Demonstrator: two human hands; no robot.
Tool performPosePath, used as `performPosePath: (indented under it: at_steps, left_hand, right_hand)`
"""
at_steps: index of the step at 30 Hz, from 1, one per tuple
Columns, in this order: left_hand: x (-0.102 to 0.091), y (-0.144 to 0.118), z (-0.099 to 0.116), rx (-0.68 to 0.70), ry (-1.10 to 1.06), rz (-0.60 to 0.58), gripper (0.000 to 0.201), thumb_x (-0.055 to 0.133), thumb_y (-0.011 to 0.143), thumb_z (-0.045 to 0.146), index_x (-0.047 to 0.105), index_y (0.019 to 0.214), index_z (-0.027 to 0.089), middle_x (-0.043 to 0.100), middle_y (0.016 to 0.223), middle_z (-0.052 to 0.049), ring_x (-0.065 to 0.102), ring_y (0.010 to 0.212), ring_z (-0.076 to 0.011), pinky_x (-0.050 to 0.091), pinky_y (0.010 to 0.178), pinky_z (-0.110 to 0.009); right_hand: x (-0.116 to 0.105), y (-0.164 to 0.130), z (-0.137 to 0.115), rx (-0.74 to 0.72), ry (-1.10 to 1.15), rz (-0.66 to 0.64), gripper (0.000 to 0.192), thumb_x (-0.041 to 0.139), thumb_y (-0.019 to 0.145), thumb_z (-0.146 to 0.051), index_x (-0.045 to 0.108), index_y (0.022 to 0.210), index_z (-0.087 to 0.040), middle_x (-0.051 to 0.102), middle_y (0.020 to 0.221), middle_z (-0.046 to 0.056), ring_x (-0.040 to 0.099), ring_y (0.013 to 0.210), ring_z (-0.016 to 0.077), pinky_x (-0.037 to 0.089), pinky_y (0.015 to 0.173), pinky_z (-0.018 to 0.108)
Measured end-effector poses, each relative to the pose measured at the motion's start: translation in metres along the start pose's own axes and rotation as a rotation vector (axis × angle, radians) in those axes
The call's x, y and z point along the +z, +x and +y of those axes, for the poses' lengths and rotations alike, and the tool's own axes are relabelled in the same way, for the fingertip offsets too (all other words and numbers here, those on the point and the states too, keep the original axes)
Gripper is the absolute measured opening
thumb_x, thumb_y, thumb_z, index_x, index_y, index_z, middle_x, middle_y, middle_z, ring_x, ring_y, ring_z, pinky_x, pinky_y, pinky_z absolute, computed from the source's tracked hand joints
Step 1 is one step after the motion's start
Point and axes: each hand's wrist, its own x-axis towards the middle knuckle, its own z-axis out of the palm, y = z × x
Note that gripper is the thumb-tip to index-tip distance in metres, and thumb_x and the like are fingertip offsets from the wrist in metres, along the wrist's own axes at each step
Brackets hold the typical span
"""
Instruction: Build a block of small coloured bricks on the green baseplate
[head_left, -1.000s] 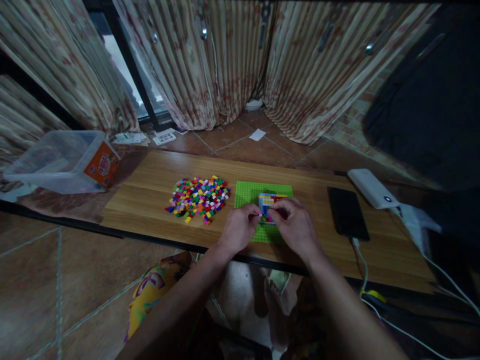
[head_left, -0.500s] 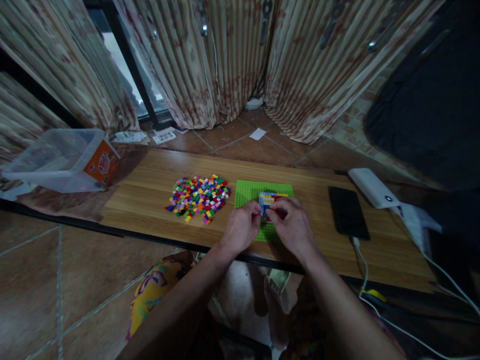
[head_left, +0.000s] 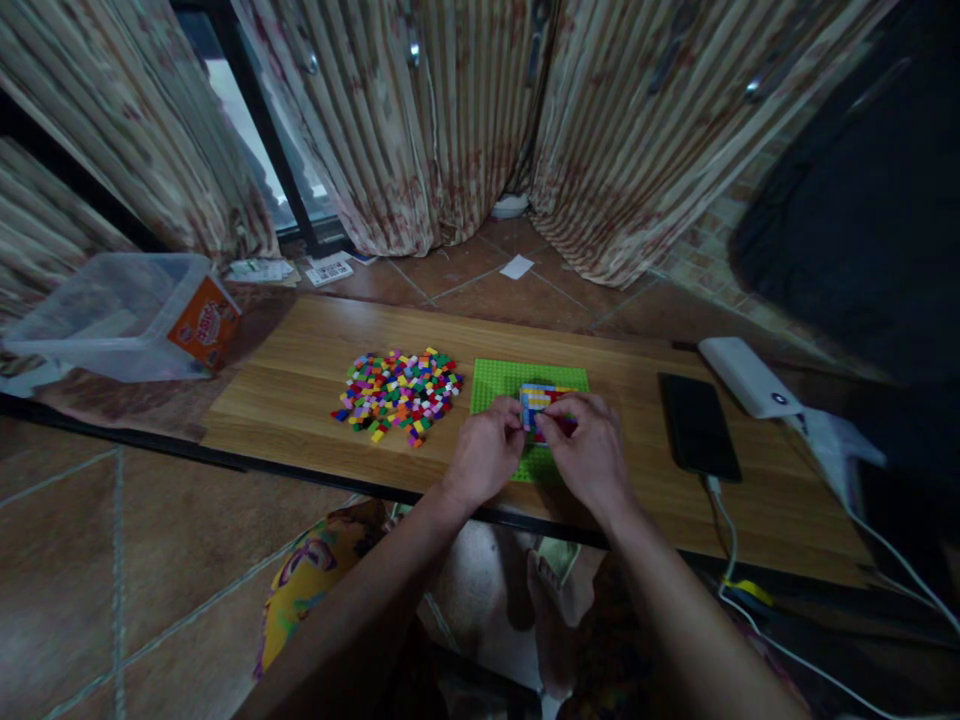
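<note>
Across the frame's middle ran a desk [head_left: 285, 370], bearing a green baseplate [head_left: 493, 376] just right of centre. Over it the left hand [head_left: 486, 450] and right hand [head_left: 591, 450] curled, any grip impossible to tell, a multicoloured brick build [head_left: 535, 398] at their fingertips.

Left hand [head_left: 485, 452] | pink piece (at its fingertips earlier) now out of sight

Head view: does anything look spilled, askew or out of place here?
A white paper lies by itself on the floor beyond the table, perhaps dropped. The bricks form a loose heap on the table, left of the green plate, but I see none on the floor, so that hardly looks like a spill.
</note>
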Motion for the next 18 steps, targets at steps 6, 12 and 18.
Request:
performPosePath:
  at_steps: [6, 12, 18]
  left_hand:
    - [0.000, 0.000, 0.000, 0.002, 0.021, -0.005, 0.018, 0.054, 0.080, 0.010, 0.058, 0.096, 0.018, 0.068, 0.084, -0.002, 0.066, 0.076, -0.0134, 0.053, 0.073, -0.025]
    - [0.000, 0.000, 0.001, -0.017, 0.019, -0.006, 0.015, 0.056, 0.081, 0.011, 0.059, 0.094, 0.017, 0.069, 0.086, -0.002, 0.066, 0.077, -0.0133, 0.052, 0.074, -0.025]
    - [0.001, 0.002, -0.002, -0.036, 0.008, -0.010, 0.020, 0.057, 0.080, 0.011, 0.059, 0.098, 0.018, 0.069, 0.083, -0.001, 0.067, 0.077, -0.0138, 0.052, 0.074, -0.025]
  right_hand:
    - [0.003, -0.004, -0.002, 0.032, -0.048, 0.046, 0.017, 0.061, 0.079, -0.036, 0.065, 0.083, -0.020, 0.058, 0.105, 0.012, 0.050, 0.103, 0.0285, 0.041, 0.089, 0.044]
    - [0.008, -0.007, -0.002, 0.092, -0.065, 0.057, 0.018, 0.065, 0.077, -0.036, 0.063, 0.085, -0.020, 0.054, 0.111, 0.014, 0.047, 0.111, 0.0306, 0.039, 0.094, 0.047]
    - [0.013, -0.006, 0.000, 0.134, -0.005, 0.061, 0.019, 0.066, 0.075, -0.033, 0.060, 0.087, -0.020, 0.052, 0.114, 0.013, 0.046, 0.115, 0.0298, 0.039, 0.098, 0.047]
